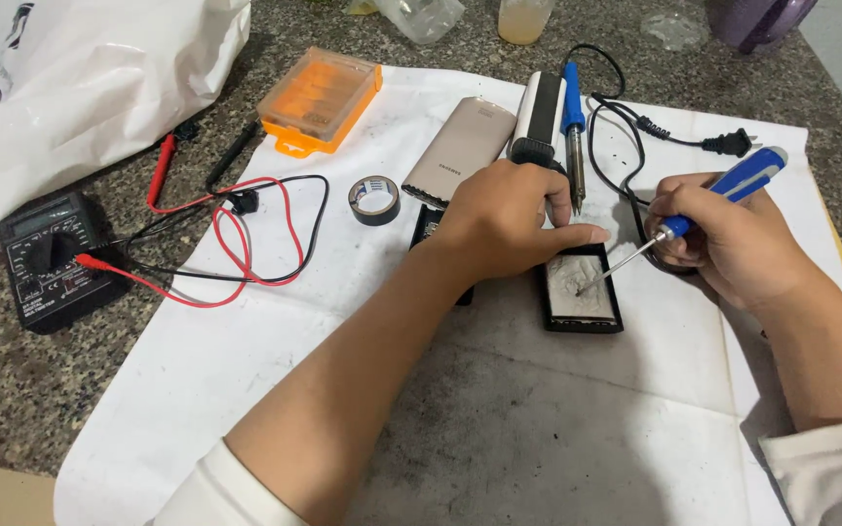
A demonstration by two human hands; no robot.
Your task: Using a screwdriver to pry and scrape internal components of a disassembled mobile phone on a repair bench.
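The black phone housing [582, 290] lies flat on the white paper sheet [499, 409] over the granite worktop [12, 390], its open face showing grey, smeared metal. It looks light, thin and stiff, likely to skid on paper and to crack if pried, so it is best pinned by its edges. The left hand [499, 219], at its 10 o'clock, presses its top edge, fingers curled around nothing. The right hand [723, 239], at 2 o'clock, has its fingers clenched on a blue-handled screwdriver [704, 209], tip inside the housing. A soldering iron [573, 127] lies at 12 o'clock.
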